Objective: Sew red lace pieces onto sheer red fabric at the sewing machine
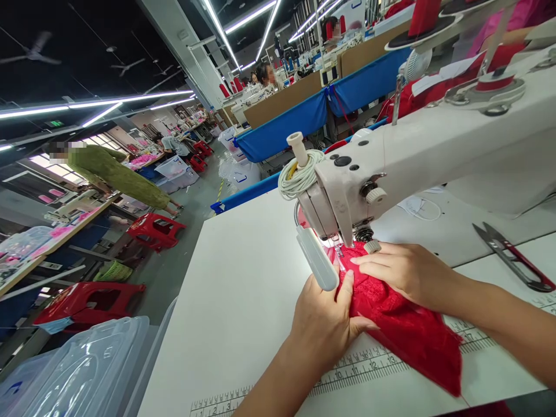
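A piece of red lace fabric (403,330) lies on the white sewing table (243,301) under the head of a white sewing machine (434,150). My left hand (324,324) rests on the fabric's left edge, thumb stretched over the cloth, fingers pressing it near the needle. My right hand (403,269) lies flat on top of the fabric just right of the presser foot (339,252), fingers extended toward the needle. Both hands hold the cloth down against the table.
Thread snips (512,258) lie on the table at the right. A printed ruler (356,368) runs along the table's front edge. Red stools (154,229) and clear plastic bins (78,370) stand on the floor at left. Other people work at distant tables.
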